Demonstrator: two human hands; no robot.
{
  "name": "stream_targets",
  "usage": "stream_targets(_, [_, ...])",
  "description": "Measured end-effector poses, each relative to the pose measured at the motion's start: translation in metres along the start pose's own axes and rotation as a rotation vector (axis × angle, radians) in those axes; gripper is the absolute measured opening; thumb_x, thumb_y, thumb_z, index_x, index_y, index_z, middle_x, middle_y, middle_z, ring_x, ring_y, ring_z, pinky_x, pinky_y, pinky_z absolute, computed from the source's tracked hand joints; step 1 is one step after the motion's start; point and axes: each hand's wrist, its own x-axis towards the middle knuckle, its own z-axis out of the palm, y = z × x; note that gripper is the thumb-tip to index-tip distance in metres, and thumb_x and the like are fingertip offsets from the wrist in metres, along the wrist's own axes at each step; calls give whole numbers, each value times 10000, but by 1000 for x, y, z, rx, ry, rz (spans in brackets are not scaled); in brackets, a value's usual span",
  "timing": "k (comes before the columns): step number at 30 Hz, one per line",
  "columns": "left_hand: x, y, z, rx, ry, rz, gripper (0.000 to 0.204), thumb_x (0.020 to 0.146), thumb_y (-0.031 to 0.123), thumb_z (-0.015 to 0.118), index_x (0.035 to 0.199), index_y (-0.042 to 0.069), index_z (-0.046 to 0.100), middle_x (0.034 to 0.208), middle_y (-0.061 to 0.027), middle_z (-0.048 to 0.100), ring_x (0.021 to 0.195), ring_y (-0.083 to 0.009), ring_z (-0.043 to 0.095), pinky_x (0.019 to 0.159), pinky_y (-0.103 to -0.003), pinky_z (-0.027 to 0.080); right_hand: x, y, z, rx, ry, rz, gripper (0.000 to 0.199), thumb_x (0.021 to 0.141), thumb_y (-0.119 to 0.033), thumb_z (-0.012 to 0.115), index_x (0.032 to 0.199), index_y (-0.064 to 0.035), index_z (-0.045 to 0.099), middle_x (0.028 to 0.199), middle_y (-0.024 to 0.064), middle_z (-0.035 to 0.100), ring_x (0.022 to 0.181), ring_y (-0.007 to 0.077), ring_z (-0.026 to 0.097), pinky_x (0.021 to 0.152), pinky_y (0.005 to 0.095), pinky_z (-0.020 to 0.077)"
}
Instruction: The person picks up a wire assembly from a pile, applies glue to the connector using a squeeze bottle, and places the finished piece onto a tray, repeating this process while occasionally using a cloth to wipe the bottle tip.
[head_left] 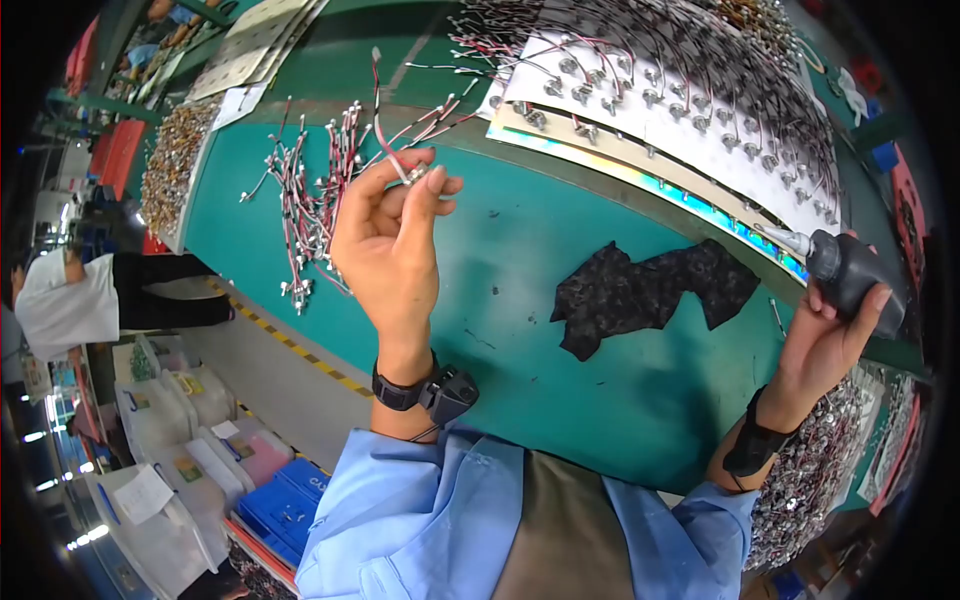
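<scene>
My left hand point(393, 235) is raised over the left part of the green table, thumb and fingers pinched on a small metal part with wires point(415, 174). Its thin pink and dark wires stick up past the fingers. Just beyond lies a loose pile of wired parts point(318, 190). At the far right my right hand point(835, 335) grips a dark squeeze bottle point(862, 275) with a pale pointed nozzle, tilted to the left. That nozzle is near the edge of a white board point(640, 125) carrying rows of small metal parts with wires. Fingers behind the bottle are partly hidden.
A crumpled black cloth point(645, 290) lies on the green table point(490, 370). More wired parts point(815, 480) are heaped at the lower right. Plastic bins point(195, 445) and a blue case point(282, 503) stand at the lower left. Another person point(75, 300) is farther left, beyond a striped floor line.
</scene>
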Motion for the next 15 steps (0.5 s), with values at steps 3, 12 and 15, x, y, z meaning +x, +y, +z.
stream_targets(3, [-1,-8,12,-170,-152,-235,154,778,-54,521,930,-75,515,935,-130,575,772,-191,606,629,-245,507,-7,5,9,-49,32,4,438,853,-312,481,1146,1,390,1117,170,468,569,35,393,507,154,330])
stream_targets(12, [-44,-39,33,-317,-344,-378,172,772,-48,532,942,-74,526,952,-155,554,786,-234,599,651,-292,519,-25,34,25,-143,-103,114,570,797,-403,535,1169,-6,363,1083,187,485,669,89,492,553,169,392])
stream_targets(15, [-49,-43,34,-309,-388,-279,161,756,-84,526,916,-85,518,929,-147,532,754,-229,601,630,-288,526,-27,44,42,-166,-134,116,599,780,-422,553,1172,-11,361,1089,180,480,734,112,521,588,181,418])
